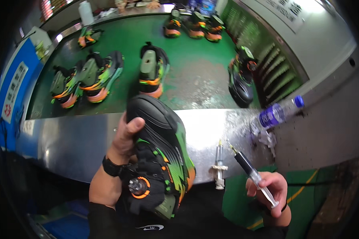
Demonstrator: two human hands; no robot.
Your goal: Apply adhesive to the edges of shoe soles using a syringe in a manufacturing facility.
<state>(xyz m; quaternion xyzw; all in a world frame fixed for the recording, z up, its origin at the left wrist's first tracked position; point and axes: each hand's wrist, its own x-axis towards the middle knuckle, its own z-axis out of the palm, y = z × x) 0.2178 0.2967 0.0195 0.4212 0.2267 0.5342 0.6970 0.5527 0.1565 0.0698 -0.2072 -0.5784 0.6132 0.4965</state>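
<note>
My left hand [125,137] grips a black, green and orange sports shoe [158,115] by the side of its front part. The toe points away from me, and a round orange-rimmed dial [139,187] sits on its upper near my body. My right hand [273,189] is closed around a syringe [247,167] filled with dark liquid, its thin tip aimed up and left, apart from the shoe. Between the two hands, a second syringe [219,159] with pale contents lies on the metal table edge [83,139].
A green conveyor belt [127,36] carries several similar shoes [95,77], one of them a shoe [153,67] just beyond mine. Another shoe [241,77] lies by the right guard. A purple-labelled bottle [272,116] lies on the metal at right. A blue panel [18,91] borders the left.
</note>
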